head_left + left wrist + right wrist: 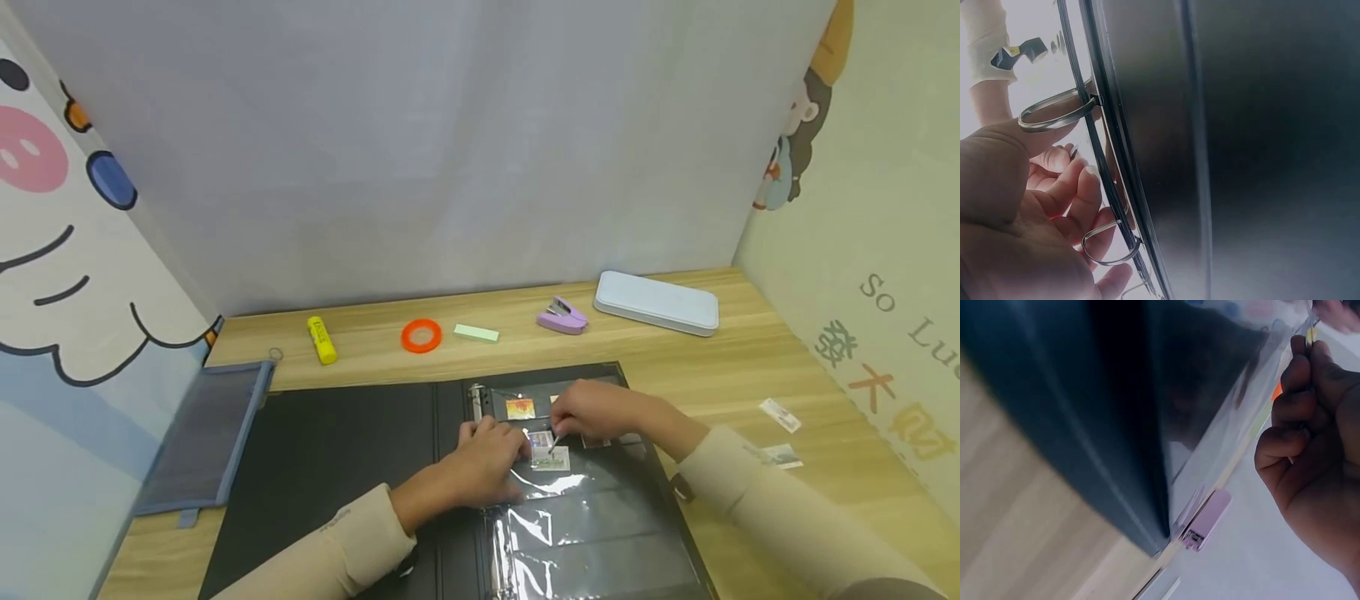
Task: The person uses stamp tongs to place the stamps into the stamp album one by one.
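An open black binder [345, 450] lies on the wooden table, a clear pocket page [592, 517] on its right side. My right hand [600, 410] pinches thin metal tweezers [555, 443] between thumb and fingers. Their tip is at a pale green stamp [551, 461] on the page; whether the stamp is inside a pocket I cannot tell. Beside it my left hand [489, 460] rests on the page near the rings, fingers loosely bent at the stamp's left. An orange-yellow stamp [520, 409] sits in the top row. The right hand partly hides other stamps.
Two loose stamps lie on the table at right, one being a pale stamp [782, 414]. Along the back are a yellow glue stick [322, 340], red tape ring [421, 336], green strip [476, 332], purple stapler [562, 317] and pale case [656, 303]. A mesh pouch [206, 437] lies left.
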A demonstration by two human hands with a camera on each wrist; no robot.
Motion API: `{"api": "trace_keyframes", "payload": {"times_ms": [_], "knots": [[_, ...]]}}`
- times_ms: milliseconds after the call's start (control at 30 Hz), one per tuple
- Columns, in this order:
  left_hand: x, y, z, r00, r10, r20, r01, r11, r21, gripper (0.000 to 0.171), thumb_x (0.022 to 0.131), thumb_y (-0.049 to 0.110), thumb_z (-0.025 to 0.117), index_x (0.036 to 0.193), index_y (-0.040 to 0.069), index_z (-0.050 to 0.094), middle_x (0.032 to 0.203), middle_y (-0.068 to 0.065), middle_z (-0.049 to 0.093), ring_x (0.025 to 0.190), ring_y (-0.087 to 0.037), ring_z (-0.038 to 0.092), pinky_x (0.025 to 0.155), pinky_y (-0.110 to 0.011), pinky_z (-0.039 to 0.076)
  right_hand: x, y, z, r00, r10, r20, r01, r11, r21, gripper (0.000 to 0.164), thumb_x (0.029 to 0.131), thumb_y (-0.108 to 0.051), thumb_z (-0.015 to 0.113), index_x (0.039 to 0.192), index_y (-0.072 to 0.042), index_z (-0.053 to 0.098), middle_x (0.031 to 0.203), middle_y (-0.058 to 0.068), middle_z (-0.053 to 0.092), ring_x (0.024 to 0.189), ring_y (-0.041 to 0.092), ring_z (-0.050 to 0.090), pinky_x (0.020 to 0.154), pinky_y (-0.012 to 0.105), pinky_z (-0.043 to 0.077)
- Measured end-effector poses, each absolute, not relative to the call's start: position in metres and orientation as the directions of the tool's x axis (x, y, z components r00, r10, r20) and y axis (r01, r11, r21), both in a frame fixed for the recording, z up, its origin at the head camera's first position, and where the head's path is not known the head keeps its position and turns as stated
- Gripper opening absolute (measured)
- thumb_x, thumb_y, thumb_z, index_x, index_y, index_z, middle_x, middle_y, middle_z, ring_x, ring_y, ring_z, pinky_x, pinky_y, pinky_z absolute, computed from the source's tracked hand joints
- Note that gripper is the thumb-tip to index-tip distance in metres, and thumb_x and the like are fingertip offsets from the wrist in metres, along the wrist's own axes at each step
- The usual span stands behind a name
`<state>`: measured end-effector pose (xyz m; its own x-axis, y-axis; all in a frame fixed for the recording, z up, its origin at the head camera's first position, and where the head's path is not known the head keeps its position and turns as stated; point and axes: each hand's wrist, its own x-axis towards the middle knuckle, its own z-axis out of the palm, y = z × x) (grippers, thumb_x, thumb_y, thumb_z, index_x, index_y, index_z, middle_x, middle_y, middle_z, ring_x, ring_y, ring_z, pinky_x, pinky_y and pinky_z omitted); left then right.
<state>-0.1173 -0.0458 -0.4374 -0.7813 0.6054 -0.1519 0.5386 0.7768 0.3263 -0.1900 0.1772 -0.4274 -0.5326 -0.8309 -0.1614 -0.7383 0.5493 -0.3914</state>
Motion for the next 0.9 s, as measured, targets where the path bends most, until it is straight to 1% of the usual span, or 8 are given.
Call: {"api": "trace_keyframes", "payload": {"times_ms": [200, 367, 533, 700, 900], "knots": [[-0.119, -0.046, -0.439, -0.782, 0.603, -0.16, 0.539, 0.782, 0.314, 0.045, 0.069, 0.037, 0.083, 0.104, 0.022, 0.057, 0.099, 0.009, 0.057, 0.101, -0.015, 0.043, 0.091, -0.044, 0.031, -0.184, 0.17, -0.429, -0.485, -0.858, -0.167, -0.784, 0.512, -0.35, 0.012, 0.088, -0.022, 0.065, 0.076, -0.019, 0.064, 0.071, -0.013, 0.06, 0.065, -0.003, 0.05, 0.064, 0.019, 0.045], [-0.119, -0.045, -0.442, -0.78, 0.605, -0.161, 0.542, 0.781, 0.31, 0.046, 0.068, 0.038, 0.083, 0.104, 0.023, 0.058, 0.1, 0.009, 0.057, 0.1, -0.014, 0.043, 0.091, -0.043, 0.03, -0.18, 0.169, -0.434, -0.451, -0.876, -0.168, -0.801, 0.481, -0.357, 0.013, 0.087, -0.019, 0.066, 0.075, -0.018, 0.063, 0.069, -0.013, 0.058, 0.064, -0.003, 0.048, 0.063, 0.018, 0.044], [-0.119, -0.045, -0.442, -0.781, 0.606, -0.152, 0.545, 0.78, 0.307, 0.046, 0.068, 0.037, 0.083, 0.103, 0.023, 0.057, 0.098, 0.009, 0.056, 0.099, -0.014, 0.042, 0.09, -0.043, 0.03, -0.178, 0.168, -0.436, -0.438, -0.888, -0.143, -0.813, 0.458, -0.36, 0.013, 0.086, -0.019, 0.066, 0.074, -0.018, 0.062, 0.068, -0.014, 0.056, 0.063, -0.005, 0.046, 0.063, 0.016, 0.043], [-0.119, -0.045, -0.441, -0.782, 0.605, -0.152, 0.542, 0.78, 0.313, 0.045, 0.068, 0.036, 0.083, 0.103, 0.022, 0.057, 0.098, 0.009, 0.056, 0.098, -0.014, 0.042, 0.09, -0.044, 0.03, -0.177, 0.165, -0.435, -0.427, -0.895, -0.133, -0.823, 0.445, -0.354, 0.011, 0.085, -0.021, 0.067, 0.074, -0.018, 0.065, 0.068, -0.014, 0.06, 0.063, -0.005, 0.049, 0.064, 0.016, 0.044], [-0.118, -0.045, -0.44, -0.783, 0.604, -0.151, 0.541, 0.78, 0.316, 0.045, 0.068, 0.035, 0.083, 0.103, 0.022, 0.057, 0.096, 0.009, 0.055, 0.096, -0.013, 0.04, 0.09, -0.044, 0.03, -0.178, 0.164, -0.436, -0.43, -0.892, -0.142, -0.818, 0.451, -0.357, 0.01, 0.084, -0.021, 0.068, 0.074, -0.019, 0.066, 0.069, -0.014, 0.062, 0.063, -0.006, 0.049, 0.064, 0.015, 0.044]]}}
